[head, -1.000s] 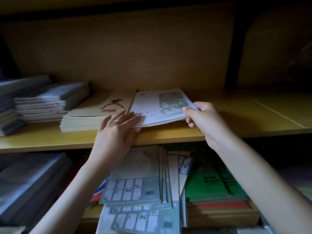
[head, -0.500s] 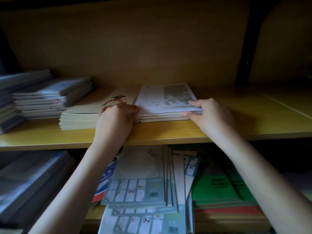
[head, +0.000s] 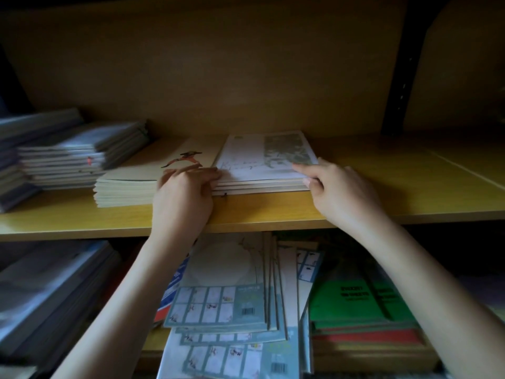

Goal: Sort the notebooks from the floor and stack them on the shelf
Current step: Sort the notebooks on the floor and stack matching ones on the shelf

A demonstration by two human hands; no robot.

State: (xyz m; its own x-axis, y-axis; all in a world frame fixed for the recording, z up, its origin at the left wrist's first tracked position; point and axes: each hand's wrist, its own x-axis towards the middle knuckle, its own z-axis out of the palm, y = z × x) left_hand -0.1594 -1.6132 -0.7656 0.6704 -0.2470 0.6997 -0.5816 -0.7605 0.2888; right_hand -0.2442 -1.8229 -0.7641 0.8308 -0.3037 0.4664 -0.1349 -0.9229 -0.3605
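The small pile of white paper notebooks [head: 254, 170] lies on the yellow wooden shelf [head: 273, 212], the left hand [head: 183, 195] curled round its left edge and the right hand [head: 338, 192] pinching its right corner, probably to line it up.

Four stacks of notebooks lie on the shelf board [head: 82, 225]: one dark stack [head: 11, 170] at its left end, one grey stack [head: 79, 157], one cream stack [head: 131, 184] and one white stack [head: 257, 160], whose edges show about four notebooks. Two hands reach onto the board, a left hand [head: 183, 198] and a right hand [head: 341, 192]. Under the board are three piles: one grey pile [head: 46, 291], one of blue-grid notebooks [head: 218, 305] and one of green notebooks [head: 363, 299], each too overlapped to count singly. One black upright [head: 396, 77] rises behind the board.
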